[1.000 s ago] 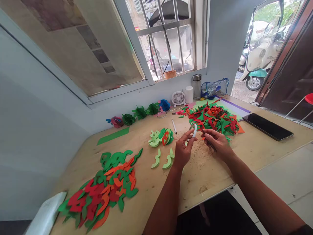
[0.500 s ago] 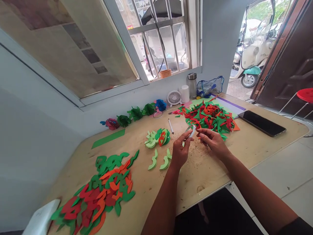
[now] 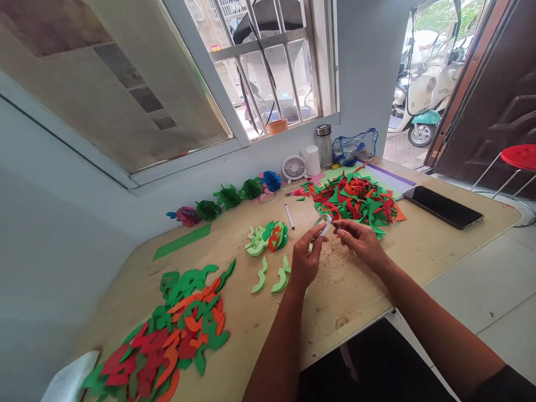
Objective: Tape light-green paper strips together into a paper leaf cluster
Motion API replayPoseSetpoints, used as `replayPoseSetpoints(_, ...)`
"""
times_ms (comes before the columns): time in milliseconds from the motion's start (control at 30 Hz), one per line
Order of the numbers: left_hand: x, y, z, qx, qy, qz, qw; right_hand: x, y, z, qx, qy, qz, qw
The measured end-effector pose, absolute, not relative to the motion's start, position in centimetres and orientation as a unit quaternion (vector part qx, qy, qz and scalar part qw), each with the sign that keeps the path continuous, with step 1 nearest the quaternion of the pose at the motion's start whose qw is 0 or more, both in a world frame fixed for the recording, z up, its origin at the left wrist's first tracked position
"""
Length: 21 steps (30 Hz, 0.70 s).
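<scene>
My left hand [image 3: 306, 258] is closed on a thin whitish ring, which looks like a roll of tape [image 3: 326, 228], tilted above the table. Against the ring's right edge, my right hand [image 3: 363, 241] has its fingertips pinched together. A small dark bit shows at those fingertips, too small to name. Pale green paper cut-outs [image 3: 260, 275] lie to the left of my left hand, with a small stack of light green, green and orange cut-outs [image 3: 276, 237] behind them. Just beyond both hands rises a heap of red, green and orange paper scraps [image 3: 355, 196].
A large pile of cut-outs [image 3: 167, 335] covers the left front of the table [image 3: 251, 346]. Along the wall are paper flowers [image 3: 229, 196], a small fan [image 3: 294, 167] and a glass bottle [image 3: 324, 146]. A pen [image 3: 289, 216] lies mid-table, a phone [image 3: 443, 207] at right.
My right fingertips have come in against the ring, where a small gap showed before. The whole view has shifted slightly; the paper piles look unchanged.
</scene>
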<state>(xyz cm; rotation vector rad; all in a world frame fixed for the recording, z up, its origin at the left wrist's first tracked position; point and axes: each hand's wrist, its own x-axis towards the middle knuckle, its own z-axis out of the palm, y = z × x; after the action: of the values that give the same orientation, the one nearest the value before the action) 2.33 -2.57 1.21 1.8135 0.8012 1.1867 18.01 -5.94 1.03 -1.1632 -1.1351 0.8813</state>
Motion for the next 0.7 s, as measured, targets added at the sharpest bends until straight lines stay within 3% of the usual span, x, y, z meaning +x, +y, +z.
replayPoseSetpoints(700,2.33,-2.63,1.53,0.709,0.331,0.468,0.412,18.19,-5.87,0.47,-0.487,-0.490,0.402,0.601)
